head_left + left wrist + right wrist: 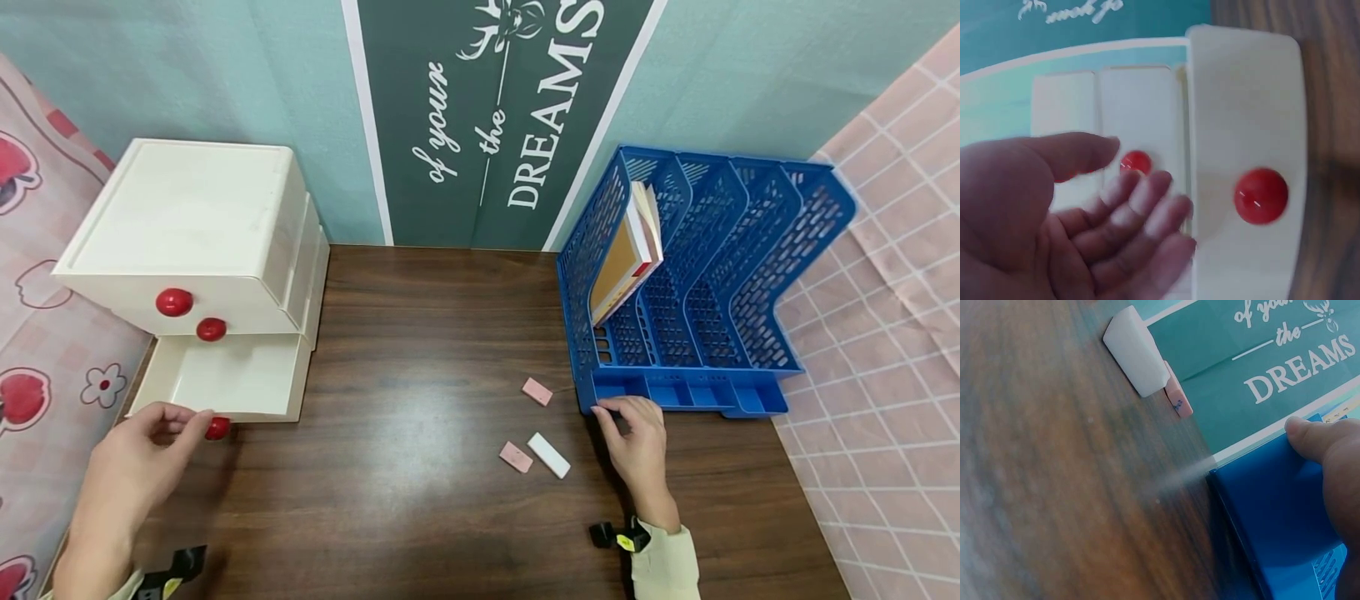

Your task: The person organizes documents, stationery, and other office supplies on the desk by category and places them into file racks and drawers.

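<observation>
My left hand point(135, 471) hovers by the pulled-out bottom drawer point(296, 392) of a white drawer unit point(187, 208). Its fingers are loosely bent with nothing between them. The left wrist view shows a gap between that hand and the drawer's red knob point(1261, 195). On the other side, my right hand point(637, 442) grips the front left corner of a blue file rack point(690, 387). The thumb point(1310, 439) presses the rack's front wall; the other fingers are hidden in the right wrist view. A book point(630, 250) leans in the rack's leftmost slot.
Between the drawer unit and the rack lie a white eraser point(549, 455), one pink eraser point(516, 457) beside it and another pink eraser point(537, 392) farther back. A dark green printed panel point(480, 167) hangs behind the wooden table point(405, 350).
</observation>
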{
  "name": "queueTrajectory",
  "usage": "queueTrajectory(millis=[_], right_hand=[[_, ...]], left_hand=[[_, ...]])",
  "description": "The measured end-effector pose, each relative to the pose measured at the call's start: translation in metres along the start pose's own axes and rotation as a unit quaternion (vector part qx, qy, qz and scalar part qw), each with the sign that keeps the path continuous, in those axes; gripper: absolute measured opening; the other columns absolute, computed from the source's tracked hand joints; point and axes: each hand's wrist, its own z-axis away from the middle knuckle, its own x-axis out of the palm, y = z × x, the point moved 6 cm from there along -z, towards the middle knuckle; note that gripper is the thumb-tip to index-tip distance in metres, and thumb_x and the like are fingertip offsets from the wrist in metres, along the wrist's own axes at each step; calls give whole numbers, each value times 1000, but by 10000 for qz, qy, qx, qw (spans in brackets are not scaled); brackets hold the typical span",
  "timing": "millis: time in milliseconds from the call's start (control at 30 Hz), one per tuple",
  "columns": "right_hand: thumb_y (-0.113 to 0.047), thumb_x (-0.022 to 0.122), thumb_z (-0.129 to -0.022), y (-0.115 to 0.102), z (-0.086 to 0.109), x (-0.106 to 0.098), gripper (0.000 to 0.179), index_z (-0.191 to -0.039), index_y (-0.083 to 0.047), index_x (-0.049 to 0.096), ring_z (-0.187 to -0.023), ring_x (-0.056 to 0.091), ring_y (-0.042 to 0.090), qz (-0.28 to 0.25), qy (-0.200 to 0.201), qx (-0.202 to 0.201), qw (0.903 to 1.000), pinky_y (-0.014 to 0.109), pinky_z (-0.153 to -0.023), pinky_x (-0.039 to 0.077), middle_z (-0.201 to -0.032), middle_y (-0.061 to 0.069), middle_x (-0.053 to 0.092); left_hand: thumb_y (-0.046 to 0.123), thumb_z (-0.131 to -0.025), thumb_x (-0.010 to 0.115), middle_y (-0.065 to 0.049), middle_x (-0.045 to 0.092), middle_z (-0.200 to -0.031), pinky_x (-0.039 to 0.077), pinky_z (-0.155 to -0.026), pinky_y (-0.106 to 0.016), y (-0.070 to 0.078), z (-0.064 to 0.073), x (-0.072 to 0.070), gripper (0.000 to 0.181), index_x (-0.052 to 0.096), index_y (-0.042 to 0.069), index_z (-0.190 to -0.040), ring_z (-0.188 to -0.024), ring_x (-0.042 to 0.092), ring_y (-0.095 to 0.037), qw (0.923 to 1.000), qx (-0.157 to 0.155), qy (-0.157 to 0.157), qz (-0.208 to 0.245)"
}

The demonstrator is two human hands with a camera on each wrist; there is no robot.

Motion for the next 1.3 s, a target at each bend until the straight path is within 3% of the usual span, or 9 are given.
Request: queueTrajectory(millis=[100, 167, 233, 333, 433, 600, 767, 967, 1300], right_hand=[[5, 84, -77, -1, 0, 0, 15, -87, -3, 76, -87, 64, 32, -13, 9, -5, 10000, 36, -94, 38, -85, 12, 74], [5, 83, -76, -1, 0, 0, 16, -87, -3, 76, -87, 64, 32, -28, 24, -8, 10000, 37, -94, 38, -86, 12, 74], [6, 84, -76, -1, 0, 0, 17, -87, -4, 76, -87, 64, 32, -44, 51, -12, 10000, 37, -94, 38, -85, 12, 74], [6, 83, -76, -1, 0, 0, 17, -87, -3, 76, -87, 64, 32, -66, 39, -15, 10000, 38, -94, 38, -85, 12, 74], [4, 83, -78, 0, 0, 1, 14, -88, -3, 76, -88, 64, 32, -44, -21, 16, 10000, 37, -94, 38, -86, 12, 74], [1, 83, -79, 1, 1, 0, 13, -88, -2, 76, -89, 64, 32, -6, -93, 105, 9999, 36, -95, 37, -87, 13, 74], [1, 83, -79, 2, 1, 1, 12, -88, -3, 76, -90, 63, 31, 3, -118, 170, 9998, 34, -96, 37, -88, 13, 74], [4, 84, -77, 1, 2, 2, 15, -87, -2, 75, -87, 64, 32, 26, -45, 69, 10000, 36, -94, 38, -86, 13, 74], [-2, 83, -81, 2, 1, 1, 10, -89, -3, 76, -90, 64, 31, 16, -181, 210, 9996, 33, -97, 37, -89, 13, 75]], left_hand=[[24, -95, 73, -8, 72, -85, 42, -60, -10, 21, 3, -2, 17, 71, 7, -97, -68, 48, 18, 9969, 626, 312, 353], [14, -91, 76, -5, 72, -83, 42, -63, -5, 37, 4, 0, 9, 71, 9, -96, -69, 52, 16, 9906, 1158, 484, 551], [6, -87, 79, -2, 72, -81, 43, -64, -6, 51, 6, 4, 12, 71, 12, -94, -69, 55, 12, 9809, 1736, 555, 678], [-1, -83, 80, 5, 71, -81, 45, -65, -9, 70, 10, 14, 22, 71, 14, -95, -70, 58, 5, 9654, 2457, 395, 785], [-2, -82, 81, 10, 70, -83, 49, -66, -11, 86, 13, 25, 26, 70, 16, -97, -74, 61, 2, 9522, 2944, 146, 805], [-1, -79, 83, 11, 70, -89, 54, -70, -18, 112, 16, 42, 30, 70, 15, -100, -79, 64, -2, 9351, 3448, -93, 815], [7, -81, 84, 7, 72, -98, 57, -70, -30, 137, 22, 68, 29, 70, 14, -106, -81, 65, -7, 9179, 3841, -570, 823], [17, -84, 83, 7, 71, -104, 57, -76, -31, 159, 27, 97, 30, 70, 15, -111, -89, 66, -7, 8981, 4228, -946, 756], [20, -90, 79, 1, 68, -120, 53, -95, -36, 194, 39, 144, 37, 65, 11, -122, -110, 65, -14, 8651, 4598, -1785, 912]])
